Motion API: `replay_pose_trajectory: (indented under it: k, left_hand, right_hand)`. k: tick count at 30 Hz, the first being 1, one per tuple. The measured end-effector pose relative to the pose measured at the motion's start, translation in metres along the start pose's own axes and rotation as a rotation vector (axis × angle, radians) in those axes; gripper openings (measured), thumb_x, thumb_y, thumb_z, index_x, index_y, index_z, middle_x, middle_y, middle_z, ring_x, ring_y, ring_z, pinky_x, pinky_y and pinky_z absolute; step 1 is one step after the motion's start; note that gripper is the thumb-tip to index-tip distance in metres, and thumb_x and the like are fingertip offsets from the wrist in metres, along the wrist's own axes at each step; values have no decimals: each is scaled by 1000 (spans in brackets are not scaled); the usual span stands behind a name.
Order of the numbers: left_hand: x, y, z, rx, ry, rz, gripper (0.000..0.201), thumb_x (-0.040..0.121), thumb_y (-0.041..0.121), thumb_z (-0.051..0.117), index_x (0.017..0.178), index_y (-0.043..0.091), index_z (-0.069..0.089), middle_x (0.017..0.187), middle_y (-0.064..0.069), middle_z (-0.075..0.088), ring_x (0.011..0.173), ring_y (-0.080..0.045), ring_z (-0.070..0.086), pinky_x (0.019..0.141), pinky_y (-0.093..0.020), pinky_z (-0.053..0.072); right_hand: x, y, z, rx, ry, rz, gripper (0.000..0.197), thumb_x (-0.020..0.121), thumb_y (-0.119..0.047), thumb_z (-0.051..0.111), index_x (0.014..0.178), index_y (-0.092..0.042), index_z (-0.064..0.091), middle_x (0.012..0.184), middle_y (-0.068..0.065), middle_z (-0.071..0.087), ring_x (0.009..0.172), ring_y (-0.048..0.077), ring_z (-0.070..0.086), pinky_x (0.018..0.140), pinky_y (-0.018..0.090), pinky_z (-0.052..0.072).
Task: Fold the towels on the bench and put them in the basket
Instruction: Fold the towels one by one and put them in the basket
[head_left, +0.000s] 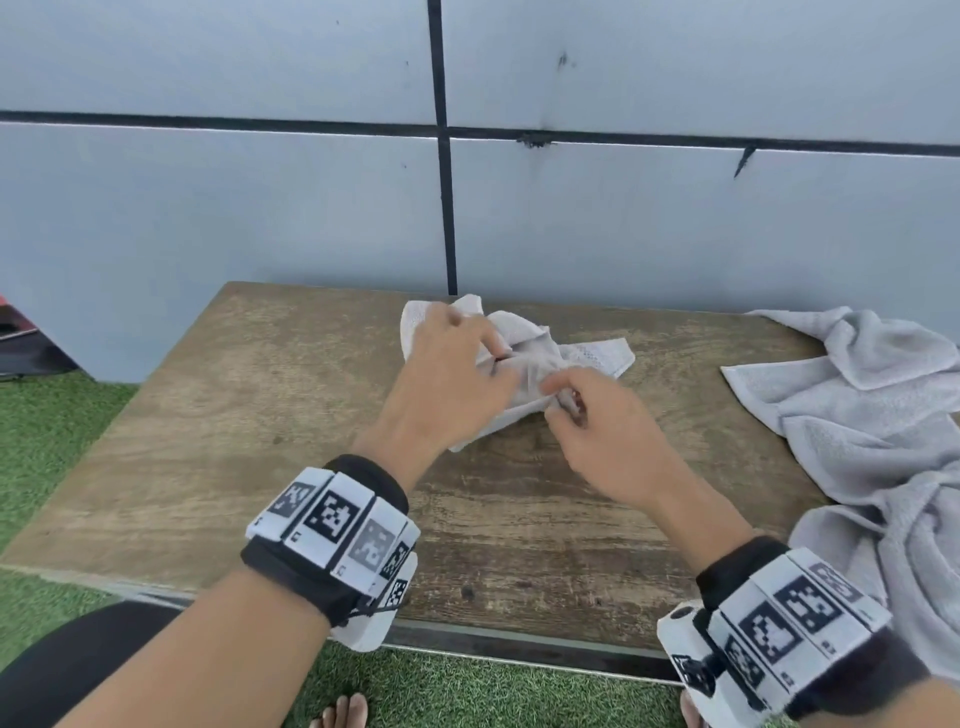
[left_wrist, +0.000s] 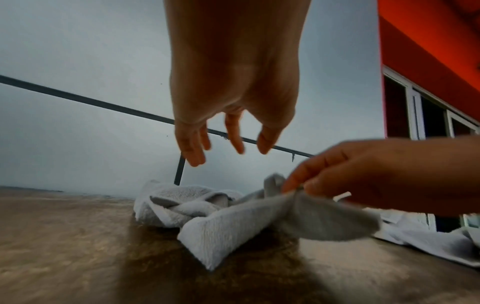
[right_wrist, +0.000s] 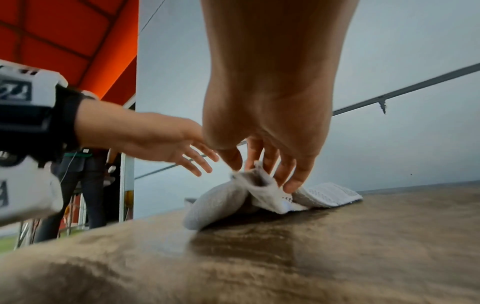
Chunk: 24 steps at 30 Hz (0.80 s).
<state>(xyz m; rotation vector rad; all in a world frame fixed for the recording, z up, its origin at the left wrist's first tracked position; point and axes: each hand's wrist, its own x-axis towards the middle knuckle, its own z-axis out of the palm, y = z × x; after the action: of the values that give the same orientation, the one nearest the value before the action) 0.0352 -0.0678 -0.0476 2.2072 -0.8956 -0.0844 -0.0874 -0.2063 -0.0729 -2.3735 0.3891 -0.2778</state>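
- Head view: the small towel (head_left: 519, 364) lies crumpled at the worktop's (head_left: 260, 441) twelve o'clock, with a larger towel (head_left: 872, 415) bunched at three o'clock; no basket is visible.
- Judged best: find two corners and spread the small towel flat before folding.
- The right hand (head_left: 597, 431) pinches a raised fold of it.
- The left hand (head_left: 447, 374) hovers above it, fingers relaxed and spread, holding nothing.

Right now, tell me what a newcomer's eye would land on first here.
Both hands meet over a small crumpled towel mid-bench: the right hand pinches a raised fold, while the left hand hovers open above it. A bigger grey towel lies heaped at the wooden bench's right edge.
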Motion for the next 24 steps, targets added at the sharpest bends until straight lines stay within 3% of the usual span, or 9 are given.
replay_pose_trajectory:
  k: [2, 3, 5, 7, 9, 14, 17, 20, 24]
  left_hand:
    - [-2, 2, 6, 38, -224, 82, 29, 81, 37, 73, 103, 29, 56, 112, 2, 50, 100, -14, 51, 78, -22, 42]
    - [-4, 3, 10, 68, -311, 96, 32, 79, 35, 75, 100, 28, 53, 106, 2, 54, 95, -17, 54, 76, -27, 46]
    - [-6, 3, 16, 123, -335, 114, 21, 80, 29, 70, 89, 27, 52, 94, 3, 63, 86, -21, 60, 76, -41, 53]
    - [-5, 1, 19, 145, -291, 109, 19, 87, 27, 64, 75, 30, 50, 87, 3, 67, 83, -23, 63, 77, -42, 54]
    - [-1, 1, 17, 136, -237, 74, 24, 95, 30, 59, 73, 25, 50, 81, 1, 65, 78, -24, 61, 72, -38, 51]
    - [7, 10, 0, -21, 76, -14, 22, 104, 30, 42, 92, 16, 54, 67, 5, 57, 58, -11, 50, 48, -19, 34]
    - [12, 8, -7, -81, 231, -36, 22, 106, 28, 38, 96, 16, 54, 75, 8, 58, 71, -14, 55, 51, -14, 36]
    - [14, 5, -7, -67, 247, -26, 23, 106, 32, 41, 99, 15, 55, 78, 7, 62, 73, -12, 57, 52, -15, 33]
    - [15, 4, -6, -51, 276, -34, 26, 106, 37, 42, 98, 17, 56, 83, 1, 66, 79, -22, 60, 65, -35, 45]
  right_hand:
    - [-2, -12, -5, 217, 55, 2, 16, 101, -19, 56, 116, -24, 60, 83, -8, 64, 61, 11, 59, 53, 16, 44]
    - [-3, -17, -7, 303, 75, -9, 14, 101, -18, 56, 114, -22, 61, 84, -5, 67, 65, 13, 61, 53, 16, 46]
    - [-4, -21, -10, 342, 116, -33, 14, 102, -16, 55, 113, -20, 62, 94, -7, 70, 78, 10, 65, 60, 13, 48]
    - [-3, -16, -11, 306, 143, -31, 22, 99, -9, 53, 114, -22, 61, 100, -11, 66, 83, 6, 62, 66, 9, 44]
    - [-2, -10, -14, 284, 183, -21, 30, 95, -2, 52, 113, -25, 60, 101, -14, 64, 82, 6, 60, 69, 12, 44]
    - [-2, 3, -26, 275, 251, 65, 27, 95, -7, 57, 114, -27, 56, 97, -6, 61, 67, 8, 54, 57, 11, 41]
    - [-4, 7, -29, 203, 224, 85, 23, 96, -11, 59, 114, -26, 59, 96, -8, 62, 63, 1, 54, 54, 9, 40]
    - [-7, 7, -29, 115, 203, 65, 15, 96, -13, 61, 106, -24, 67, 91, -11, 67, 73, 2, 60, 61, 10, 45]
    - [-11, 11, -29, -104, 8, 104, 13, 95, -23, 61, 86, -21, 69, 78, -4, 70, 71, 16, 65, 68, 36, 55]
